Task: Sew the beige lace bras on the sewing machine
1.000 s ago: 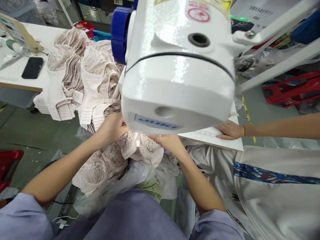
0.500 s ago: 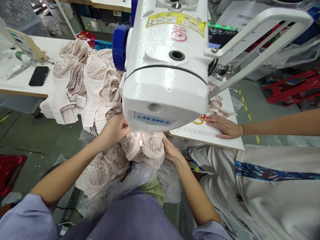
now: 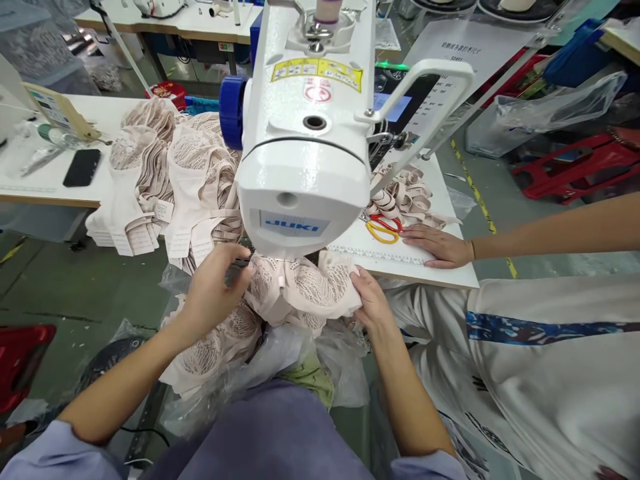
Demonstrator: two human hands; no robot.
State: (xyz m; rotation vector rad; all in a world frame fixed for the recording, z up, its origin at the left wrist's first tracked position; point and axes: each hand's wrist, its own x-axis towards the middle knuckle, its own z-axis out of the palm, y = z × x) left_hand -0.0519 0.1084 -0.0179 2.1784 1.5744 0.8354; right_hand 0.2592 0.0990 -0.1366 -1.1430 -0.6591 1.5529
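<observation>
A beige lace bra (image 3: 320, 287) lies beneath the needle end of a white sewing machine (image 3: 305, 180), its cups toward me. My right hand (image 3: 373, 300) pinches the right edge of the cup between thumb and fingers. At the bra's left side, my left hand (image 3: 213, 287) is curled, with a small dark thing between thumb and forefinger that I cannot make out. The machine head hides the needle area. Below my left hand, more beige lace bras (image 3: 210, 353) rest on clear plastic.
Stacked beige bras (image 3: 185, 180) lie left of the machine, near a black phone (image 3: 83, 167). On the right are scissors (image 3: 383, 230) with red and yellow handles, a heap of straps (image 3: 407, 193) and a co-worker's hand (image 3: 440, 245) flat on the table.
My right hand has drawn the bra's cup edge rightward, spreading the bra. My left hand has shifted slightly left and down, its thumb and forefinger farther apart. The view has shifted, revealing the scissors and straps.
</observation>
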